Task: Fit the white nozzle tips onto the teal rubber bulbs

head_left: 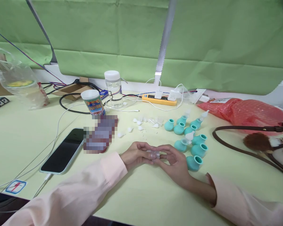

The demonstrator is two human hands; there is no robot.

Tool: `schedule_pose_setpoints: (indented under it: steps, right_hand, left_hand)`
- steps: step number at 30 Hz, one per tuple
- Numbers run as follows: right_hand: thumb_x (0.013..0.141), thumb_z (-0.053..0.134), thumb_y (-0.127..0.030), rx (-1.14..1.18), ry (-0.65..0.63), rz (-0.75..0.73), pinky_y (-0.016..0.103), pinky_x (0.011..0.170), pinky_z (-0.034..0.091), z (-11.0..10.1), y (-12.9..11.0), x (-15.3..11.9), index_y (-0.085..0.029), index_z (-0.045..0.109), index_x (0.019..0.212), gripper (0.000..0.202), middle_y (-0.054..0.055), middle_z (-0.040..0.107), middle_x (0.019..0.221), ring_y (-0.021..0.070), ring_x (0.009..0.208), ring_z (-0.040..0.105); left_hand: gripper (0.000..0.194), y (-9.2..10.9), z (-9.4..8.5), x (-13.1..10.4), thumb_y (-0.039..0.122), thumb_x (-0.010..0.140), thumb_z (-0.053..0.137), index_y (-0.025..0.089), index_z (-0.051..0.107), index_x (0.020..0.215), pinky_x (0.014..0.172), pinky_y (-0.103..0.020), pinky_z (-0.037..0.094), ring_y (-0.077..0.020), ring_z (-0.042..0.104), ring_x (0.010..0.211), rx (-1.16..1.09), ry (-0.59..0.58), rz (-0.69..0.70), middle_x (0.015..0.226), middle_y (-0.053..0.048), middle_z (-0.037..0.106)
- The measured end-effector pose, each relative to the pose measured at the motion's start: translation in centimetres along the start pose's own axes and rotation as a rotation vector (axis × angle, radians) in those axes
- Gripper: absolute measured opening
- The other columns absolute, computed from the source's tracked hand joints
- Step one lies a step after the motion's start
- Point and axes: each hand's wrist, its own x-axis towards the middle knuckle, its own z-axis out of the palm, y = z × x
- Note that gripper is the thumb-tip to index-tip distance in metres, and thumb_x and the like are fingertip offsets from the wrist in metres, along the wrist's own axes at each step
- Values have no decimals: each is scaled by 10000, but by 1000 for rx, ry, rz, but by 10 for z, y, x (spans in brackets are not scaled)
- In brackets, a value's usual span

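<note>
My left hand (138, 153) and my right hand (175, 163) meet above the near middle of the table. Between their fingers is a small clear plastic piece (155, 154), gripped by both. Just right of my right hand stand several teal rubber bulbs (199, 150) with round open mouths. A few of them have clear or white tips in their necks, such as the white tip (190, 136). Beyond my hands lie several small white tips (141, 127) and clear plastic pieces (153, 121), loosely scattered.
Left of my hands lie a phone (63, 151) with a cable and a blurred reddish item (101, 133). Farther back are a printed tub (93, 103), a clear bottle (114, 89) and a yellow power strip (159, 99). At right are a red bubble-wrap bag (247, 113) and a brown strap (235, 152).
</note>
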Motion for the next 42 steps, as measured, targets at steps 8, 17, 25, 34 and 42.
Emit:
schedule_pose_setpoints:
  steps: [8,17,25,34,42]
  right_hand:
    - [669,634,-204,-65,49,-32,292,554,557,2,-1,-4,-233,567,815,163,16,601,788,159,707,592]
    - [659,645,-215,-51,69,4,289,549,552,2,0,-5,-232,531,832,208,16,586,793,160,705,593]
    - [667,639,-180,-66,66,-48,267,556,552,2,1,-4,-234,530,836,208,9,571,793,145,710,586]
    - [702,590,-111,-58,-28,-142,263,604,542,1,5,-1,-237,533,867,215,9,570,822,143,761,571]
    - [747,555,-159,-50,-6,-45,247,561,522,3,6,-2,-226,520,887,159,33,574,873,134,732,558]
  left_hand:
    - [221,-3,3,-1,196,501,761,67,623,616,523,-252,481,-131,593,543,-2,18,31,639,-67,645]
    - [237,0,6,-1,201,509,751,47,667,668,493,-211,480,-118,589,519,20,26,24,607,-69,646]
    - [242,-2,7,-2,216,519,746,47,660,669,513,-214,489,-123,595,549,-5,50,40,639,-74,648]
    - [330,-2,8,-1,176,503,753,85,614,788,533,-250,478,-144,597,593,85,83,73,713,-68,638]
    - [271,21,-2,-1,288,782,463,138,583,973,742,-359,458,-202,533,863,916,290,584,941,-96,566]
